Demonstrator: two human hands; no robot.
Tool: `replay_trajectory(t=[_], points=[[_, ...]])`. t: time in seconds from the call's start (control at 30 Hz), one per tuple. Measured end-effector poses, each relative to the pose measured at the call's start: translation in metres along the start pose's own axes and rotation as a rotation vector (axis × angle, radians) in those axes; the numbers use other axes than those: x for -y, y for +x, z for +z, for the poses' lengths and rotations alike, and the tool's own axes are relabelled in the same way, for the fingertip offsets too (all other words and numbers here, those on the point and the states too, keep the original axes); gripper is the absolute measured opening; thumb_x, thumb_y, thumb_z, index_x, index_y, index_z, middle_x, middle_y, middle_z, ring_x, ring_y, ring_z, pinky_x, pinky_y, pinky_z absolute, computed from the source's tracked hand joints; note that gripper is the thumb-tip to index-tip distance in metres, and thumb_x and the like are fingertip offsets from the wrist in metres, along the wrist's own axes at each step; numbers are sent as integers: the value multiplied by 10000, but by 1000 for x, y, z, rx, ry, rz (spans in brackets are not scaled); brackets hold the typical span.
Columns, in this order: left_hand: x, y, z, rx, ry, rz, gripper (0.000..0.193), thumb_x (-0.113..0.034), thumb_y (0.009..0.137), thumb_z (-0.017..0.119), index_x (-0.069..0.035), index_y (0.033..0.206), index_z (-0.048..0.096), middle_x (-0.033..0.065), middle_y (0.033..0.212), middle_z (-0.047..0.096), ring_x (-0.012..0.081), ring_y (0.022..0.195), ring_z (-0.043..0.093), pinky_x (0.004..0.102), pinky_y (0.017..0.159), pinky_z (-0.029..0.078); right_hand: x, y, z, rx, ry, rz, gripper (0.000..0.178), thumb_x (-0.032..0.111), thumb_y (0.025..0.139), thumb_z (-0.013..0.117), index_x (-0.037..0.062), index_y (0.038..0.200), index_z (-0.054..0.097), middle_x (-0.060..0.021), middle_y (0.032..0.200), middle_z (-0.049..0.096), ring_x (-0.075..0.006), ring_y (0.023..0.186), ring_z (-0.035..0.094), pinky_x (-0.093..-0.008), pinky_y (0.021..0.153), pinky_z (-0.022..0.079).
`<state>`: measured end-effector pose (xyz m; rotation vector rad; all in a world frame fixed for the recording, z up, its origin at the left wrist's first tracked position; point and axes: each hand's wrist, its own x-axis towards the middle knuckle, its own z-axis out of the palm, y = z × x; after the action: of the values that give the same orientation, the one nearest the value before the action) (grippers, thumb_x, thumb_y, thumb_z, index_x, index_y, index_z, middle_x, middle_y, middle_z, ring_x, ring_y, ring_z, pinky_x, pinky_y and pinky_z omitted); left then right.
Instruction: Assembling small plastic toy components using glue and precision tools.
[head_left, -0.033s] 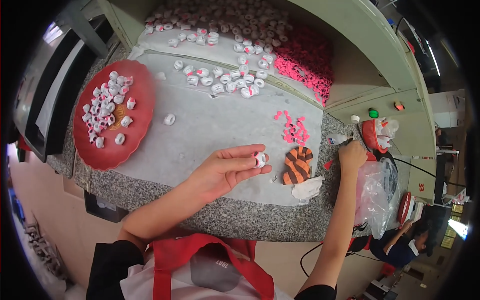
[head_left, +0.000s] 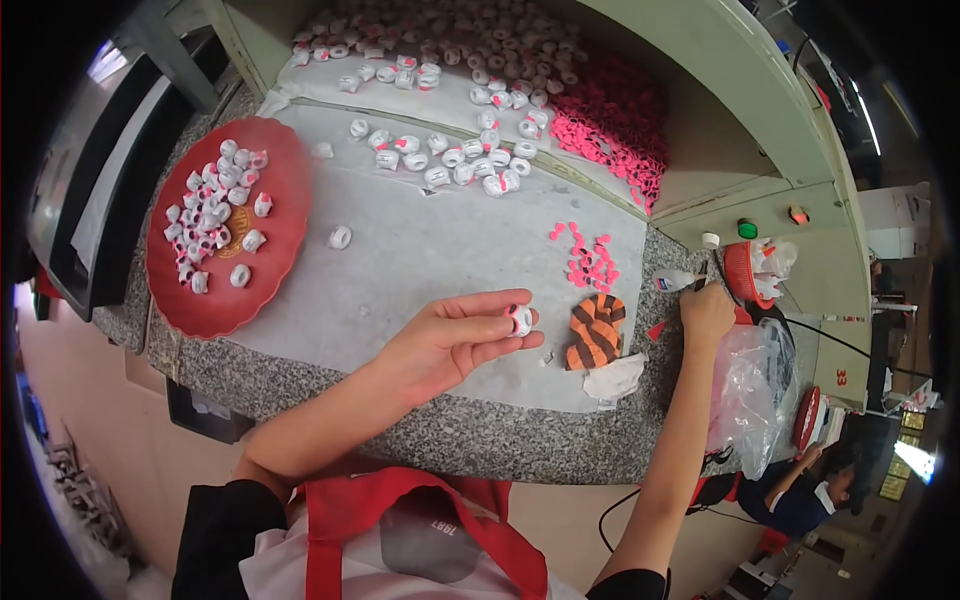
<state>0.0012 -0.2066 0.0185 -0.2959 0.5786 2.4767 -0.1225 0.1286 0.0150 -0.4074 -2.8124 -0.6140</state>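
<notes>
My left hand [head_left: 455, 340] pinches a small white rounded piece with pink and dark markings [head_left: 521, 321] between thumb and fingers, above the pale sheet. My right hand [head_left: 707, 318] reaches to the right side of the worktop, fingers curled and mostly hidden beneath the hand. Just by those fingertips lies a small clear squeeze bottle [head_left: 672, 280]; whether they touch it I cannot make out. Small pink pieces [head_left: 592, 265] lie scattered on the sheet. Closer to me is an orange and brown striped item [head_left: 596, 332], with a crumpled white cloth or tissue [head_left: 615, 377] against it.
A red scalloped plate [head_left: 285, 210] at left bears several white pieces. More white pieces [head_left: 462, 160] and a heap of pink ones [head_left: 610, 125] lie toward the shelf. At right stand a red basket [head_left: 738, 272] and a clear plastic bag [head_left: 745, 390]. Another person [head_left: 800, 495] sits beyond.
</notes>
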Motion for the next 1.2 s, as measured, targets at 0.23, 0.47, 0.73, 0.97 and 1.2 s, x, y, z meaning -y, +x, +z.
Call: replay_trajectory(t=[0.23, 0.47, 0.73, 0.97, 1.2], points=[[-1, -1, 1, -75, 68, 28, 363, -22, 824, 532, 24, 1180, 472, 151, 1070, 569, 275, 1012, 558, 269, 848, 482, -20, -38, -66, -468, 1033, 209, 305, 229, 884, 454, -42, 1000, 531, -101, 700, 591, -191, 552, 565, -298, 537, 467], [3, 3, 0, -89, 141, 101, 361, -33, 820, 545, 8, 1174, 483, 136, 1044, 584, 254, 965, 584, 272, 817, 495, 51, -124, -115, 387, 1721, -195, 274, 113, 904, 402, -1, 1153, 419, -37, 606, 498, -47, 410, 359, -166, 382, 283], [-6, 2, 0, -157, 205, 189, 355, -57, 822, 552, 11, 1165, 491, 134, 1035, 589, 237, 931, 599, 266, 794, 501, 69, -134, -109, 725, 1909, -357, 460, 77, 873, 442, 4, 1309, 316, -119, 746, 576, -67, 466, 414, -184, 412, 322], [-12, 3, 0, -162, 212, 213, 348, -62, 828, 542, 18, 1162, 490, 151, 1043, 584, 234, 927, 602, 260, 788, 507, 63, -133, -106, 841, 1918, -280, 405, 145, 894, 448, -30, 1254, 390, -112, 724, 586, -49, 447, 401, -168, 396, 301], [-17, 2, 2, -171, 182, 220, 350, -66, 822, 558, 31, 1152, 494, 123, 1004, 602, 232, 921, 604, 257, 787, 495, 75, -137, -105, 690, 1974, -297, 458, 11, 855, 440, -6, 1301, 335, -141, 879, 590, -54, 533, 452, -164, 431, 351]])
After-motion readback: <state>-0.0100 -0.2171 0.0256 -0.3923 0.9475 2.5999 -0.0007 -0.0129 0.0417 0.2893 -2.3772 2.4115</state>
